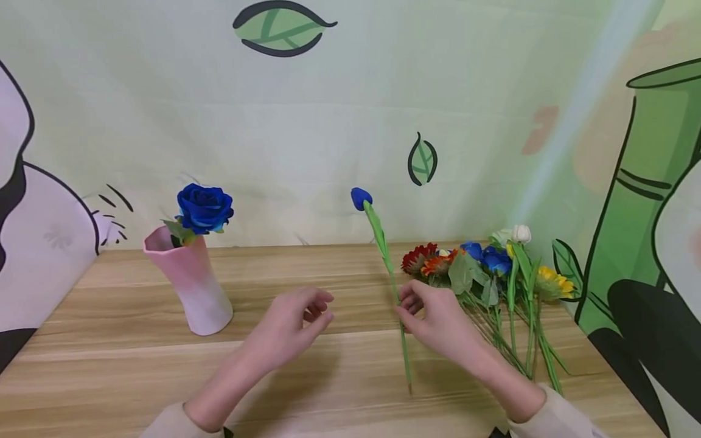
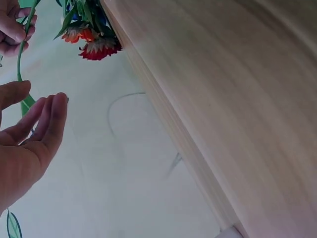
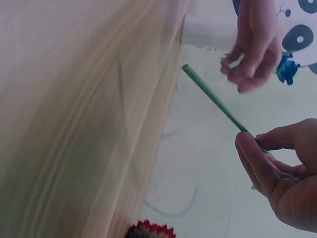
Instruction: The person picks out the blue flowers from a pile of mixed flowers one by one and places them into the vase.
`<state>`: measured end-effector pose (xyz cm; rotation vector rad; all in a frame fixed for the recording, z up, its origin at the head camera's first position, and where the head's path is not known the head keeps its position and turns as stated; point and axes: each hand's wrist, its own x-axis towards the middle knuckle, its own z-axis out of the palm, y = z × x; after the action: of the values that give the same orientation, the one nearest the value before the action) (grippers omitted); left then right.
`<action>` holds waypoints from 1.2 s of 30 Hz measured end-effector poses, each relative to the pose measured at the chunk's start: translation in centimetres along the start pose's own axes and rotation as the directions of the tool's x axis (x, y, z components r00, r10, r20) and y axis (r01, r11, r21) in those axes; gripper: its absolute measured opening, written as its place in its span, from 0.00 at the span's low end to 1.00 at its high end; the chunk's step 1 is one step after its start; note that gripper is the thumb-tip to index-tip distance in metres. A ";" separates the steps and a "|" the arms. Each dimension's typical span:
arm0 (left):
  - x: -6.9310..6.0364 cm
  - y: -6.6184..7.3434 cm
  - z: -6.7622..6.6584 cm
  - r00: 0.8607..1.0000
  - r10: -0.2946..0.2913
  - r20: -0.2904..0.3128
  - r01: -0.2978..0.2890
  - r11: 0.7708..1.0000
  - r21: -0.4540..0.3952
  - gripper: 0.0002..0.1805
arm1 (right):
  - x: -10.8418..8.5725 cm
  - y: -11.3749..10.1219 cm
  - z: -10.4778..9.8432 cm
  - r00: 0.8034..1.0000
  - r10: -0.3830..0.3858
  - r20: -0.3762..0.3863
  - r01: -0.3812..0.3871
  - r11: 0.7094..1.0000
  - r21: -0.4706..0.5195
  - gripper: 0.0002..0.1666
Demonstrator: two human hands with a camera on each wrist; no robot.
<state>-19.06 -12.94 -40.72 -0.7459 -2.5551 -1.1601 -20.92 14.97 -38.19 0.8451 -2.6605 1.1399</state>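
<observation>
Wood-grain table point(image 1: 109, 371) before a pale green backdrop point(image 1: 328, 121) printed with leaves point(image 1: 423, 159), pandas point(image 1: 49, 213) and, at right, bamboo point(image 1: 648, 158); a whitish streak point(image 1: 577, 115) slants across upper right.

The person's bare left hand point(image 1: 296, 322) has loosely curved fingers, its thumb extended forward with a gap between thumb tip and fingertips. Facing those fingertips across a space, the bare right hand point(image 1: 435, 310) pinches with thumb and forefinger, its other fingers bent just beside the pinch. Behind the fingers of each hand, the bare left forearm point(image 1: 232, 383) and bare right forearm point(image 1: 506, 380) slant apart toward pale cream cloth sleeves point(image 1: 177, 421), farthest from the fingertips.
</observation>
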 end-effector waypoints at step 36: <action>1.1 2.7 0.8 0.958 -0.278 -0.074 0.215 0.863 -0.457 0.13 | 0.3 -3.5 5.4 0.982 -0.158 0.100 0.138 0.974 0.182 0.08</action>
<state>-18.56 -10.43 -39.13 -0.4031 -2.3387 -1.8531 -18.74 9.09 -39.77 1.1509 -2.5599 1.3383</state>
